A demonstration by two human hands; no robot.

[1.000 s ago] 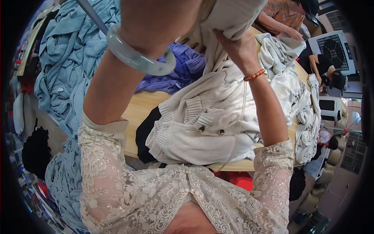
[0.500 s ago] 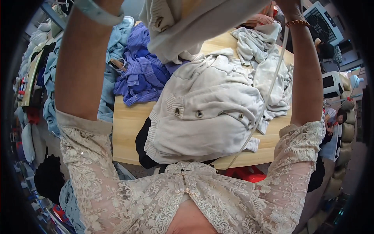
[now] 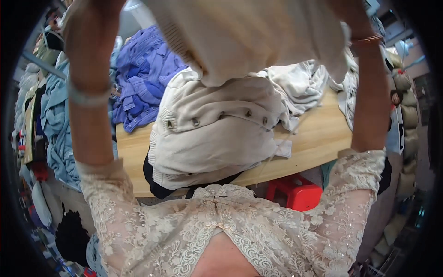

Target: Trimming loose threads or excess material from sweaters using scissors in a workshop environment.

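Observation:
A cream knit garment [image 3: 258, 41] hangs in the air across the top of the view, blurred by motion, its upper part cut off. Beside its right edge my right hand [image 3: 347, 13] is raised and seems closed on the cloth, which partly covers it. My left hand [image 3: 94, 32] is up at the far left, smeared, with its fingers hidden beyond the top edge. Below the raised garment, a cream knit cardigan [image 3: 212, 138] with dark buttons and ribbed edges lies in a heap on the wooden table [image 3: 318, 134]. Black cloth [image 3: 159, 184] shows under its left edge.
Purple knit garments [image 3: 147, 69] are piled at the table's left, with light blue ones [image 3: 57, 124] beyond. More cream knitwear [image 3: 297, 85] lies at the right. A red stool [image 3: 295, 191] stands below the front edge. Stuffed sacks [image 3: 408, 115] line the far right.
The raised garment has dropped lower and shifted right. My left hand has come into view. My view has shifted, showing more of the red stool.

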